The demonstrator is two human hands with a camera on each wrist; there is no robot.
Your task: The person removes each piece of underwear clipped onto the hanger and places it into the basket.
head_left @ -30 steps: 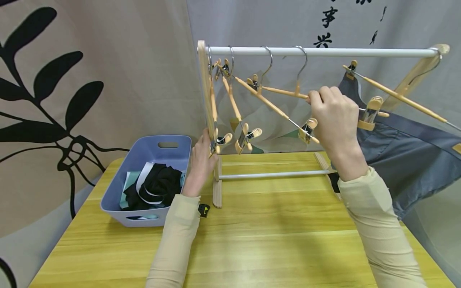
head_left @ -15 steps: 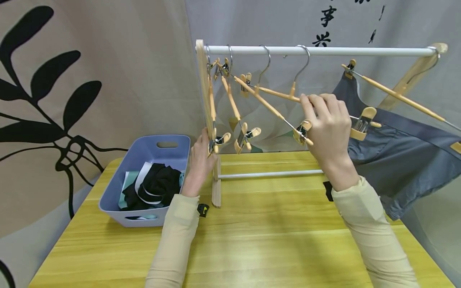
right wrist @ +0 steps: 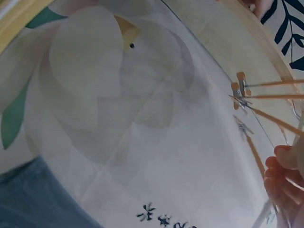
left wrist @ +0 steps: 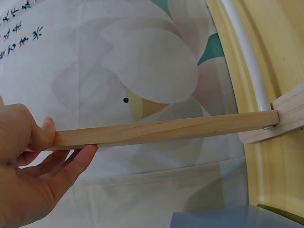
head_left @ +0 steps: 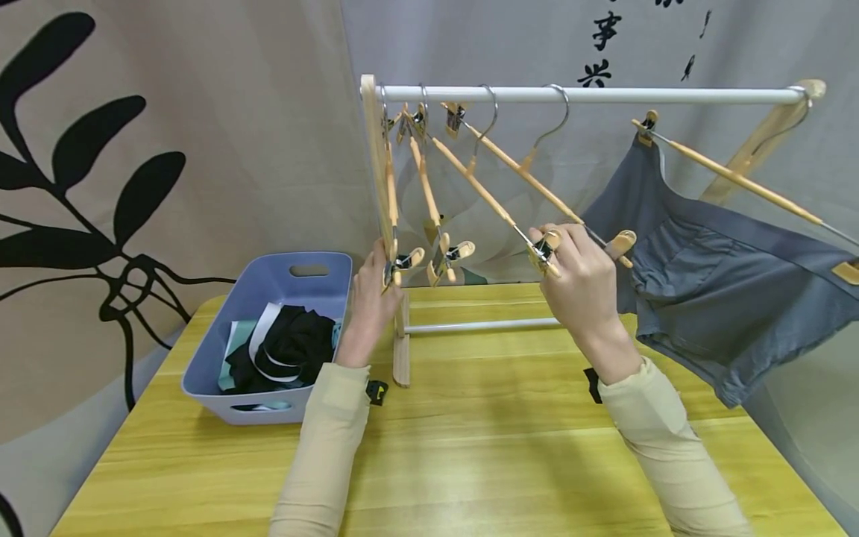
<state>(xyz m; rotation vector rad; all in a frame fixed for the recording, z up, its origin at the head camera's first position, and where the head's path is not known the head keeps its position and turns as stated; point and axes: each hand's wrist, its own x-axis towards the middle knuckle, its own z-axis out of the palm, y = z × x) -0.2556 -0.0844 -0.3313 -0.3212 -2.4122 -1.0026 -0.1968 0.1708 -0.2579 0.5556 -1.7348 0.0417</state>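
Note:
At the rack's left end, my left hand [head_left: 369, 306] grips the wooden upright; the left wrist view shows thumb above and fingers below the wooden post [left wrist: 161, 131]. My right hand [head_left: 584, 287] holds the fourth clip hanger [head_left: 520, 170] from the left, near its front end, and overlaps the front clip of the third hanger [head_left: 486, 195]. In the right wrist view, a hanger's bar [right wrist: 255, 154] runs into the curled fingers [right wrist: 275, 185]. Two more clip hangers hang at the left, their front clips [head_left: 451, 257] bare. Further right, a grey garment [head_left: 718, 261] hangs clipped by its waistband.
A blue basket [head_left: 268, 265] with black, white and teal cloth [head_left: 288, 347] stands left on the wooden table [head_left: 483, 462]. The rack's white top rail [head_left: 637, 95] spans above, with a lower bar [head_left: 483, 326] near the tabletop. A printed curtain [head_left: 255, 134] hangs behind.
My right hand has moved left and down, swinging the fourth hanger's front end toward me and away from the grey garment, which now shows more. My left hand stays on the upright.

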